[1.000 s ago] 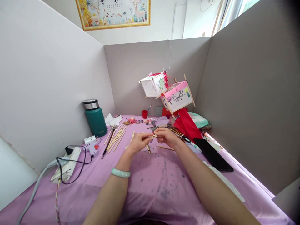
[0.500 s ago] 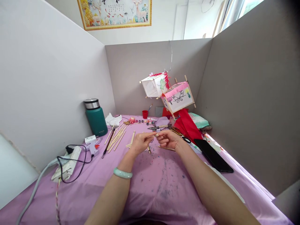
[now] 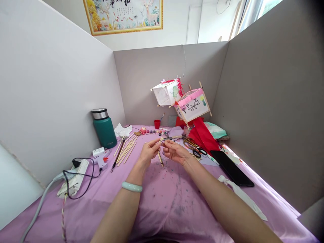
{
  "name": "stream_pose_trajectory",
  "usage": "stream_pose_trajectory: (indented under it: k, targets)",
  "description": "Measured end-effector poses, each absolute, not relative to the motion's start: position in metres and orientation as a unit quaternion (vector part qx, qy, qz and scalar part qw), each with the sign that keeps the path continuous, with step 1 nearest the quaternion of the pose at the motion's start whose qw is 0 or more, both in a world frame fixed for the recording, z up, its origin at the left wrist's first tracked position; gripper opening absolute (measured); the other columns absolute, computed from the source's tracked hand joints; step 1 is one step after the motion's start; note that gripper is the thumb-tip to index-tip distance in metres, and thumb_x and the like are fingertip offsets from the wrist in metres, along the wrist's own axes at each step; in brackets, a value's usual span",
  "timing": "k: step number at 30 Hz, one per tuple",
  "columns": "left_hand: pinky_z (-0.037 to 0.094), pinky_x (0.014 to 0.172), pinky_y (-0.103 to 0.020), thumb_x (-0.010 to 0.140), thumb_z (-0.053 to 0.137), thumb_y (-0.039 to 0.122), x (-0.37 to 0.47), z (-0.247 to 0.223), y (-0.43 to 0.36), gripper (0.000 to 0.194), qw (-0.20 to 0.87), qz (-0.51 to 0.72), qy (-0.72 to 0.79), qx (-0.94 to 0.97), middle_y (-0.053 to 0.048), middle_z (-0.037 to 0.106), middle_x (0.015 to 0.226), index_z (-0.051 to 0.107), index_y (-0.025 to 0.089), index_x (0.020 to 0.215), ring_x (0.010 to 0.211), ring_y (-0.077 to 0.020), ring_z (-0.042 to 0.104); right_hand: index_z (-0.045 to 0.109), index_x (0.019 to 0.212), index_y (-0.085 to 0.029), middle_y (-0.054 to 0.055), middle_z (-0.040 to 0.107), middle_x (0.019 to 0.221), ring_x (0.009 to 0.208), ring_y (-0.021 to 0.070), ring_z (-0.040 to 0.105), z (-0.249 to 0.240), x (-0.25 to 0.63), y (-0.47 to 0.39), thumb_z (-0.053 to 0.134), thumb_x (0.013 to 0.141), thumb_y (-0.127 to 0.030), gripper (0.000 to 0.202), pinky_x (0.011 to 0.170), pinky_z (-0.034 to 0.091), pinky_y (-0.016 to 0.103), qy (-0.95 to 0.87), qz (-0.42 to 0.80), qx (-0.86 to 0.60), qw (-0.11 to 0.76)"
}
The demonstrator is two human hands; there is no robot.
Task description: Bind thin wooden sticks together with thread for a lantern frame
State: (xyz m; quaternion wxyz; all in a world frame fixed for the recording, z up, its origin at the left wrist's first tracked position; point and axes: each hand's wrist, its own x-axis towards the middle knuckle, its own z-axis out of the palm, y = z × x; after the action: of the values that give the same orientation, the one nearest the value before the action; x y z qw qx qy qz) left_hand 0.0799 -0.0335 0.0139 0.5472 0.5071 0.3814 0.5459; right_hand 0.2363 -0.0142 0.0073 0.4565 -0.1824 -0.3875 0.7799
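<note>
My left hand (image 3: 150,152), with a pale green bangle (image 3: 132,187) at the wrist, pinches the end of some light wooden sticks (image 3: 160,158) over the middle of the purple cloth. A dark band shows near the sticks' lower end. My right hand (image 3: 174,151) is just right of it, thumb and fingertips pressed together beside the sticks' upper end. A thin dark strand seems to run between the fingertips, too small to make out clearly. Pliers (image 3: 174,137) lie just behind the hands. More loose sticks (image 3: 128,150) lie to the left, beside a dark brown rod (image 3: 117,156).
Two paper lanterns (image 3: 193,105) hang at the back. On the left are a green bottle (image 3: 104,130), a glue gun (image 3: 101,160) and a power strip (image 3: 73,179) with cables. On the right are scissors (image 3: 199,153), red cloth (image 3: 204,135) and a black tablet (image 3: 231,168).
Both hands have shifted slightly left, and the fingers have turned the sticks more upright. The scissors and the white cloth on the right show more fully.
</note>
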Motion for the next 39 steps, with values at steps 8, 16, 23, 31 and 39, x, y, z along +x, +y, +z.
stream_pose_trajectory:
  k: [8,16,23,31,39]
  targets:
    - [0.008,0.039,-0.018,0.064,0.076,0.040,0.082,0.012,-0.032,0.067,0.571,0.553,0.368,0.482,0.006,0.046,0.057,0.059,0.011,0.122,0.038,0.0001,0.024,0.056,0.081,-0.021,0.001,0.062,0.085,0.063,0.0085,0.053,0.001,0.216,-0.018,0.073,0.069,-0.021,0.020,0.041,0.032,0.018,-0.326,0.740,-0.175,0.562]
    - [0.015,0.039,-0.018,0.070,0.070,0.039,0.080,0.011,-0.029,0.061,0.537,0.545,0.400,0.504,0.004,0.053,0.060,0.059,0.014,0.125,0.038,-0.0023,0.028,0.051,0.077,-0.021,-0.006,0.047,0.062,0.045,0.0058,0.031,0.010,0.225,-0.023,0.069,0.073,-0.036,0.024,0.044,0.026,0.021,-0.547,0.632,-0.221,0.502]
    - [0.041,0.064,-0.026,0.076,0.065,0.024,0.079,-0.001,-0.025,0.024,0.165,0.484,0.507,0.694,-0.006,0.073,0.080,0.076,0.026,0.097,0.072,-0.0176,0.059,0.056,0.072,-0.019,-0.005,0.047,0.064,0.059,0.0091,0.038,0.008,0.240,-0.010,0.060,0.076,-0.034,0.016,0.053,0.029,0.023,-0.699,0.368,-0.353,0.501]
    - [0.041,0.056,-0.023,0.074,0.065,0.032,0.076,0.003,-0.026,0.027,0.301,0.448,0.427,0.725,-0.001,0.064,0.059,0.076,0.017,0.095,0.056,-0.0121,0.052,0.052,0.071,-0.017,-0.007,0.043,0.056,0.046,0.0051,0.031,0.013,0.259,-0.008,0.073,0.067,-0.033,0.027,0.048,0.024,0.023,-0.589,0.624,-0.289,0.426]
    - [0.030,0.047,-0.018,0.072,0.071,0.040,0.082,0.014,-0.039,0.050,0.489,0.497,0.321,0.641,0.004,0.055,0.058,0.063,0.017,0.116,0.048,-0.0057,0.043,0.054,0.077,-0.015,-0.008,0.043,0.056,0.043,0.0020,0.022,0.020,0.254,-0.017,0.076,0.069,-0.025,0.025,0.046,0.023,0.020,-0.478,0.774,-0.201,0.364]
